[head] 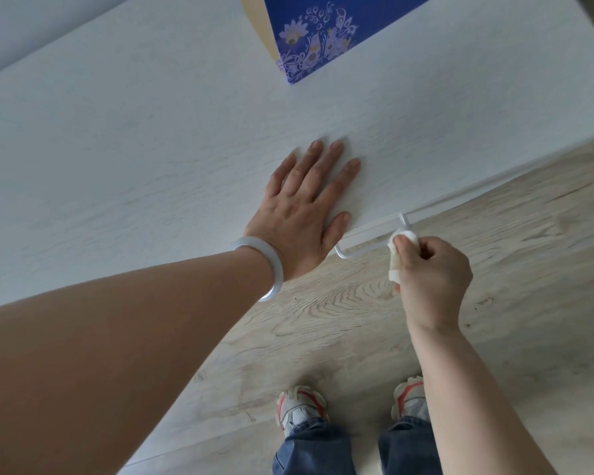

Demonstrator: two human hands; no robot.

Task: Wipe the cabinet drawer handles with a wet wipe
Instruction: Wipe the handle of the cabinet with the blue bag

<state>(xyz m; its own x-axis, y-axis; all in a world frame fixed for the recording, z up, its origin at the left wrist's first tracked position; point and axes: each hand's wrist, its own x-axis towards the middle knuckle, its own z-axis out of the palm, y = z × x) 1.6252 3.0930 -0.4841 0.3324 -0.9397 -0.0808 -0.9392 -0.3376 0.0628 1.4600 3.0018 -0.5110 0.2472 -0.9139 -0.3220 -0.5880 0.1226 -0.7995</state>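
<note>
Our right hand (pixel 432 269) pinches the soft, limp wet wipe (pixel 400 240) wadded against the thin, rigid drawer handle (pixel 364 246) near its right post; left hand (pixel 306 204) lies flat, fingers straight, on the cabinet top (pixel 151 138); we judge a firm bunch best.

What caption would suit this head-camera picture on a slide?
Right hand rubs a wet wipe on the white drawer handle while the left hand lies flat on the cabinet top.
</note>
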